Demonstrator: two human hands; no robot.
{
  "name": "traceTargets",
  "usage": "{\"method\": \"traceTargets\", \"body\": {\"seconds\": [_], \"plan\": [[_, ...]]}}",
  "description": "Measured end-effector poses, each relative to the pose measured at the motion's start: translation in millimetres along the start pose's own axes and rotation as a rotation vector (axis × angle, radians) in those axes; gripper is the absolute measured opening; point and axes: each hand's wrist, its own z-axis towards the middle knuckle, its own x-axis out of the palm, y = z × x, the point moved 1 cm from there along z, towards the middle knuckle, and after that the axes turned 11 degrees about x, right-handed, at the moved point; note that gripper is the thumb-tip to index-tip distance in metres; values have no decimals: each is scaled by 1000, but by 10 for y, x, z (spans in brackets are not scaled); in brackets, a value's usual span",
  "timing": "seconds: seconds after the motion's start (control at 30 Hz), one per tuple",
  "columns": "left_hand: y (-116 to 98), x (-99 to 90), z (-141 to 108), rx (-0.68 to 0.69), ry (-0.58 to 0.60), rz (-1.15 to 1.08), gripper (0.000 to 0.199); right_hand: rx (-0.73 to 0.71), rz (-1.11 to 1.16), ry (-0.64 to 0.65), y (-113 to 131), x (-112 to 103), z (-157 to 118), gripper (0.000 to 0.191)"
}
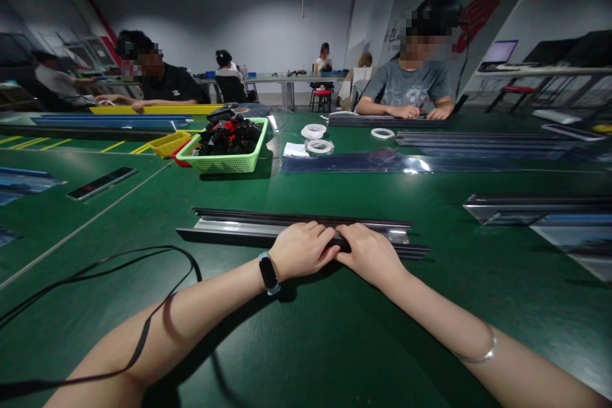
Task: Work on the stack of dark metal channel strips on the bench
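Note:
A long black channel-shaped profile (229,236) with a shiny silver inside lies across the green table in front of me. My left hand (303,248) is closed over its near wall around the middle, a smart band on the wrist. Right beside it, my right hand (370,252) grips the same wall, thumb on the near side and fingers bent over the top. The two hands nearly touch. Whatever the fingertips press inside the channel is hidden from view.
A green basket (227,162) of black and red parts stands beyond the profile. Rolls of white tape (313,132), clear film (344,162) and a phone (102,183) lie around. More profiles (540,207) rest at right. A black cord (176,247) crosses my left arm. Co-workers sit opposite.

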Motion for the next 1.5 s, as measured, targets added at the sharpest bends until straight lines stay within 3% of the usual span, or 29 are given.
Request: {"method": "traceTargets", "body": {"seconds": [0.3,1.5], "plan": [[-3,23,-7,14,-29,29,31,-2,33,-33,4,-15,-28,36],[-2,24,0,52,-40,33,31,-18,43,-45,8,-18,-32,35]]}}
